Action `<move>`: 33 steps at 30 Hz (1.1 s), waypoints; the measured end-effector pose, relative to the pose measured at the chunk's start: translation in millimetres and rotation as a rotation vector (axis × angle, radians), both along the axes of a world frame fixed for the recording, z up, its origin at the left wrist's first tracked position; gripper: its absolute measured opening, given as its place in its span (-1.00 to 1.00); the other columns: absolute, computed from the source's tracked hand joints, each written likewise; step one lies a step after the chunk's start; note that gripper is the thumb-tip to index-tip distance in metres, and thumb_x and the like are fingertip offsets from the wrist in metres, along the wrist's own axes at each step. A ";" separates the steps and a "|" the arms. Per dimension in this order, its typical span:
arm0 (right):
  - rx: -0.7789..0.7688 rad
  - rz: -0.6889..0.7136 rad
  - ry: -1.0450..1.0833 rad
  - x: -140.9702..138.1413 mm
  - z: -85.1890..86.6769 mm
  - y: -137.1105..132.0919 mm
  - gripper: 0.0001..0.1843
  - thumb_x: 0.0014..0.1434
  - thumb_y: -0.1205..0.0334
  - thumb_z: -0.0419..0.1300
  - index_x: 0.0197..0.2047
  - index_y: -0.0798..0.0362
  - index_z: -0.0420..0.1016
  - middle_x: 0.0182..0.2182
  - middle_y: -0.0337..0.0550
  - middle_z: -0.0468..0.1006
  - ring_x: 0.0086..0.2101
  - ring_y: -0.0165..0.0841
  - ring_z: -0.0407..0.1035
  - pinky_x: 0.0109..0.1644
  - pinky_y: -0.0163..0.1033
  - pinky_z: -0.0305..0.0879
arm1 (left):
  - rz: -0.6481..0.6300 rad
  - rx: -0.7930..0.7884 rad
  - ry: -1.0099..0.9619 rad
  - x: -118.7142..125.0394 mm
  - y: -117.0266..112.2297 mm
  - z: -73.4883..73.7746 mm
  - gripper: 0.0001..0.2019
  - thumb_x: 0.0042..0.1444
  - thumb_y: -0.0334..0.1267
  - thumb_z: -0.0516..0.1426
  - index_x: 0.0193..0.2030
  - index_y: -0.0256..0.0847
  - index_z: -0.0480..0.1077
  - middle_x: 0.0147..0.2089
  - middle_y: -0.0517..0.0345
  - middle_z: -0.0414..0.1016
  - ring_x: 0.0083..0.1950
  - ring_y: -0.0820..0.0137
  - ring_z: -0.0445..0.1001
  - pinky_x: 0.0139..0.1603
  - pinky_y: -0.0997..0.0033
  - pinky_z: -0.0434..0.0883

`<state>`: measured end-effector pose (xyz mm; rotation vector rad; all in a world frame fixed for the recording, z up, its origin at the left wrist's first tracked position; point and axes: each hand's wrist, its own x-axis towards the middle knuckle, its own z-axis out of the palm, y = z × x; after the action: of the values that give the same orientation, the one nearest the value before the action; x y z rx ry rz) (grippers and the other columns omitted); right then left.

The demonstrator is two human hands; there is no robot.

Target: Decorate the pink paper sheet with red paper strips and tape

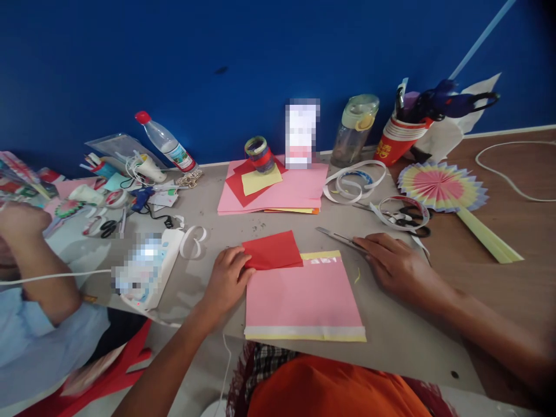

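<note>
My left hand [230, 275] pinches the left edge of a small red sheet of paper [273, 250]. The red sheet overlaps the top left of a pink paper piece [302, 301], which has yellow and white strips along its bottom edge and yellow with shiny tape at its top right. To the right, my right hand [391, 260] is closed on the end of a slim craft knife [336, 236]. The knife's blade points left, low over the grey tabletop and apart from the papers.
Behind the papers are a pink paper stack [299, 188], a tape roll [259, 153], a phone [300, 133] and a clear bottle [354, 130]. A pleated paper fan [443, 186], scissors [410, 217] and red cups [397, 139] stand right. On the left are a power strip [163, 272] and a co-worker's arm [41, 260].
</note>
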<state>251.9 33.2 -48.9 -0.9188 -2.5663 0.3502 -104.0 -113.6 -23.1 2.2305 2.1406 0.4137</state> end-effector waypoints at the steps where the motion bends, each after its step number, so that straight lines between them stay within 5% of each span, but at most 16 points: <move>1: 0.027 -0.017 -0.029 0.4 0.8 -0.5 -0.59 0.23 0.38 -0.04 0.10 0.16 0.40 -0.14 0.09 0.46 -0.16 -0.13 0.40 -0.07 -0.02 0.35 | -0.005 0.001 -0.024 -0.9 3.5 1.7 -0.81 0.20 -0.26 0.07 -0.12 -0.21 0.46 -0.01 -0.04 0.43 0.05 0.22 0.39 0.12 0.11 0.37; 6: 0.138 -0.087 -0.103 -12.2 19.2 -11.6 -0.61 0.22 0.32 0.03 0.09 0.23 0.40 -0.08 0.20 0.43 -0.11 -0.02 0.36 -0.06 0.09 0.33 | -0.066 -0.025 -0.070 -5.0 13.9 7.8 -0.81 0.21 -0.30 0.04 -0.25 -0.17 0.49 -0.08 0.04 0.49 -0.04 0.29 0.45 0.03 0.21 0.41; 9: 0.115 0.101 -0.034 -35.2 27.7 -26.1 -0.63 0.21 0.38 0.04 0.07 0.26 0.41 -0.04 0.22 0.44 -0.01 -0.03 0.32 0.03 0.07 0.31 | -0.047 0.004 -0.097 -7.1 17.8 10.5 -0.80 0.22 -0.28 0.02 -0.24 -0.17 0.48 -0.10 0.05 0.51 -0.03 0.28 0.45 0.04 0.21 0.40; 14: 0.098 0.369 -0.071 -68.6 14.6 -47.4 -0.59 0.16 0.38 0.16 0.10 0.17 0.40 0.15 0.21 0.35 0.15 0.00 0.21 0.16 0.13 0.23 | 0.063 0.123 -0.180 -9.8 28.0 25.6 -0.80 0.23 -0.27 0.00 -0.22 -0.20 0.46 -0.13 0.05 0.52 -0.05 0.31 0.46 0.04 0.25 0.37; 20: 0.054 0.404 -0.086 -67.5 4.1 -50.8 -0.54 0.15 0.38 0.19 0.14 0.14 0.38 0.20 0.19 0.32 0.19 -0.02 0.18 0.18 0.13 0.22 | 0.164 0.152 -0.255 -17.0 29.2 27.6 -0.80 0.24 -0.24 -0.01 -0.26 -0.18 0.42 -0.22 0.12 0.52 -0.16 0.38 0.48 -0.12 0.39 0.41; 23: 0.025 0.400 -0.092 -62.4 7.0 -49.6 -0.55 0.15 0.39 0.18 0.14 0.12 0.38 0.20 0.18 0.31 0.20 -0.03 0.17 0.19 0.13 0.21 | 0.185 0.205 -0.146 -23.7 26.1 18.3 -0.80 0.24 -0.26 -0.02 -0.21 -0.18 0.43 -0.17 0.06 0.52 -0.08 0.31 0.47 0.00 0.27 0.40; 27: -0.013 0.420 -0.125 -54.4 11.5 -46.1 -0.52 0.13 0.42 0.17 0.15 0.13 0.38 0.23 0.18 0.28 0.22 -0.02 0.14 0.21 0.15 0.20 | 0.221 0.325 0.083 -24.0 16.2 8.6 -0.67 0.22 -0.29 0.00 0.11 -0.22 0.32 0.13 -0.14 0.34 0.21 0.11 0.27 0.23 -0.04 0.22; 33: -0.035 0.420 -0.071 -49.6 16.4 -37.4 -0.72 0.20 0.43 0.09 -0.08 0.10 0.53 0.16 0.10 0.38 0.21 -0.05 0.16 0.25 0.14 0.14 | -0.112 0.182 0.061 4.9 -5.1 1.2 -0.75 0.23 -0.37 0.01 0.00 -0.17 0.39 0.05 -0.05 0.37 0.09 0.22 0.33 0.13 0.13 0.33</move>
<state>202.3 -4.2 -32.5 -0.3994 -2.8176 0.4864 -99.2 -118.7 -21.9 2.4763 2.0698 0.5646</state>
